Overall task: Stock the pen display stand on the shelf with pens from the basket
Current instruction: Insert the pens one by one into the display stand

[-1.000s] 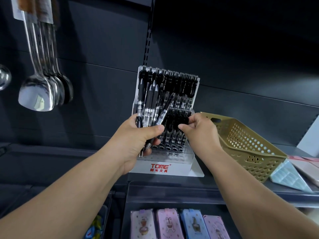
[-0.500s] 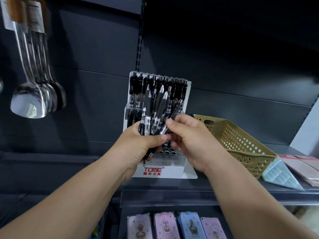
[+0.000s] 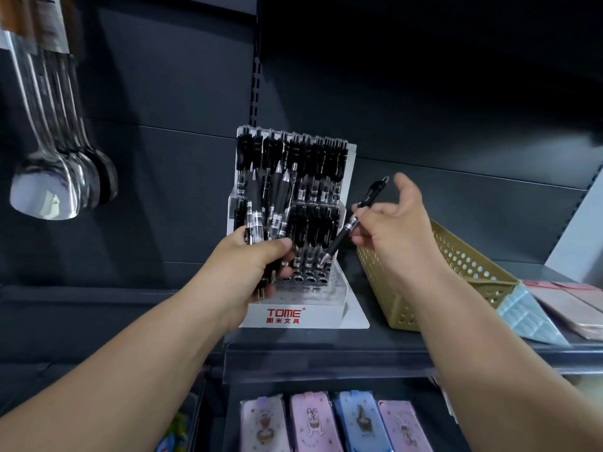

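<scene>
A clear tiered pen display stand (image 3: pixel 295 313) with a red TOME label stands on the dark shelf, its upper rows full of black pens and its front holes bare. My left hand (image 3: pixel 254 265) grips a bundle of black pens (image 3: pixel 266 207), tips up, in front of the stand's left side. My right hand (image 3: pixel 391 230) pinches a single black pen (image 3: pixel 350 228), held at a slant with its tip down over the stand's right front holes. The tan perforated basket (image 3: pixel 456 265) sits just right of the stand, behind my right wrist.
Metal ladles and spoons (image 3: pixel 49 177) hang at the upper left. Pale blue and pink flat packs (image 3: pixel 535 314) lie on the shelf right of the basket. Below the shelf edge (image 3: pixel 326 357) lies a row of pastel cases (image 3: pixel 313 422).
My right hand has drawn one pen out of the bundle in my left hand and moved it right, tilting its tip down toward the stand's front holes. The view shifted slightly.
</scene>
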Demonstrator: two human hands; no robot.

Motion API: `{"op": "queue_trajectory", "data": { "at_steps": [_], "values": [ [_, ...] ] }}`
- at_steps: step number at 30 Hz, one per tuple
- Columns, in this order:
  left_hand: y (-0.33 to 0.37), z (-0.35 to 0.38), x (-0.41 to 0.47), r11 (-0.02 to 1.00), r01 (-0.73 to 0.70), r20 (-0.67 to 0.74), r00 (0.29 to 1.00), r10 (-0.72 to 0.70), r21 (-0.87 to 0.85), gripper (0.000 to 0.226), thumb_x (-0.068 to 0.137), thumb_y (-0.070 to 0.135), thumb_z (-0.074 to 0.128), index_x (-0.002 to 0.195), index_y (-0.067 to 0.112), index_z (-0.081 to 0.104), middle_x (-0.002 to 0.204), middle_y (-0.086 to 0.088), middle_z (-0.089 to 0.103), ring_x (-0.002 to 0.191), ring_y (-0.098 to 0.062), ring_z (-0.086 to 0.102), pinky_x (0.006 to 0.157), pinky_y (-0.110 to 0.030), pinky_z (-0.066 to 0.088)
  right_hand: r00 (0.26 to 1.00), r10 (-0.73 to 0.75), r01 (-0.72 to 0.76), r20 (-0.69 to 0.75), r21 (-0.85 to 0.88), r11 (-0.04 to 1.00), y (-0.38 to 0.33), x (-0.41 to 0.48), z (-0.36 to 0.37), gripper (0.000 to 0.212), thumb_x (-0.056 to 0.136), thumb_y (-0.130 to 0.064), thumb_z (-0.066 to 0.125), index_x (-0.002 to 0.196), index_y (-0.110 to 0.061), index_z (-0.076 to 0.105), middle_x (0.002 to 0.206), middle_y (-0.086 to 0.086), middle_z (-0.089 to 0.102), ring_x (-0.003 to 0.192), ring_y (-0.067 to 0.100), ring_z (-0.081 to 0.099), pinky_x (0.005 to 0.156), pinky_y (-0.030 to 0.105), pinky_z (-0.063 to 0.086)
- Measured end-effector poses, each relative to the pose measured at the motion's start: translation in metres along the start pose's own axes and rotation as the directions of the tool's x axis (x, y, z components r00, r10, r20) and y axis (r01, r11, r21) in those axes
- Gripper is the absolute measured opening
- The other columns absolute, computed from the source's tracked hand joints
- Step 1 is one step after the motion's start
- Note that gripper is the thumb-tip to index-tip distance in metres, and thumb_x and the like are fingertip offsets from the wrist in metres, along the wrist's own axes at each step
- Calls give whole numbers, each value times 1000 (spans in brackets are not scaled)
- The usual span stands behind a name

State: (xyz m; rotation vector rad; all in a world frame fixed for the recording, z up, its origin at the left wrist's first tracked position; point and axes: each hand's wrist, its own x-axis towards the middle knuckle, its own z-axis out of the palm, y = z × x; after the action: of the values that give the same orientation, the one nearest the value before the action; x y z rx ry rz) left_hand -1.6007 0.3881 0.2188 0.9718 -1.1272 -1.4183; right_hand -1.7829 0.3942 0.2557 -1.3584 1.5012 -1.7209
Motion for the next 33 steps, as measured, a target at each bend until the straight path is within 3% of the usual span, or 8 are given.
{"op": "queue_trajectory", "data": {
  "at_steps": [4, 6, 8, 12, 17, 21, 29, 33],
  "values": [
    [-3, 0, 2, 1000, 6, -8, 1000, -6, -6, 50, 85, 16, 71, 128, 13, 48, 73, 2, 72, 60, -12, 63, 48, -25, 44, 987, -157, 136, -43, -314, 940, 12, 11, -3, 65, 91, -13, 65, 147, -15, 32, 87, 2, 69, 76, 20, 69, 85, 42, 56],
    [-4, 1, 3, 1000, 6, -10, 1000, -6, -11, 51, 84, 16, 71, 129, 13, 46, 69, 4, 72, 60, -11, 63, 50, -26, 43, 983, -183, 165, -14, -368, 915, 16, 12, 0, 39, 90, -16, 67, 126, -17, 51, 86, -2, 69, 80, 19, 69, 82, 43, 56],
    [-5, 1, 3, 1000, 5, -7, 1000, -5, -6, 46, 84, 16, 71, 124, 15, 48, 68, 4, 72, 60, -11, 64, 52, -27, 43, 981, -195, 172, -20, -389, 905, 20, 13, 3, 23, 90, -18, 67, 109, -20, 54, 84, -5, 68, 80, 17, 67, 78, 38, 56],
    [-5, -1, 3, 1000, 10, 8, 1000, -10, 11, 35, 85, 16, 71, 115, 16, 52, 71, 4, 73, 59, -9, 64, 50, -26, 43, 978, -209, 186, -16, -397, 899, 30, 14, 8, 21, 91, -17, 65, 107, -24, 52, 81, -3, 64, 76, 17, 65, 67, 27, 49],
    [-5, -4, 3, 1000, 14, 10, 1000, -14, 18, 22, 85, 15, 70, 101, 19, 54, 77, 0, 72, 60, -10, 62, 51, -26, 42, 985, -169, 171, 42, -427, 888, 44, 10, 11, 20, 92, -17, 64, 106, -26, 51, 83, 0, 64, 75, 17, 63, 67, 30, 51],
    [-5, -5, 2, 1000, 7, 13, 1000, -7, 23, 25, 86, 14, 69, 106, 16, 54, 80, -1, 72, 62, -11, 63, 49, -25, 42, 990, -106, 141, 97, -507, 850, 54, 7, 13, 18, 92, -19, 65, 108, -22, 56, 77, -2, 65, 68, 9, 61, 57, 21, 44],
    [-7, -9, 3, 999, 12, 11, 1000, -13, 31, 40, 83, 11, 70, 120, 15, 55, 90, -3, 69, 68, -12, 63, 47, -23, 44, 995, -57, 90, 76, -551, 830, 62, 3, 17, 18, 92, -25, 64, 108, -17, 60, 73, -5, 67, 69, 10, 61, 58, 23, 43],
    [-6, -12, 0, 999, 1, 16, 1000, -2, 36, 57, 82, 11, 72, 134, 12, 49, 92, -3, 73, 67, -10, 65, 48, -23, 45, 988, -149, 104, -47, -510, 854, 46, -7, 15, 19, 92, -25, 64, 109, -22, 55, 77, -13, 60, 73, 0, 54, 60, 22, 38]
  ]
}}
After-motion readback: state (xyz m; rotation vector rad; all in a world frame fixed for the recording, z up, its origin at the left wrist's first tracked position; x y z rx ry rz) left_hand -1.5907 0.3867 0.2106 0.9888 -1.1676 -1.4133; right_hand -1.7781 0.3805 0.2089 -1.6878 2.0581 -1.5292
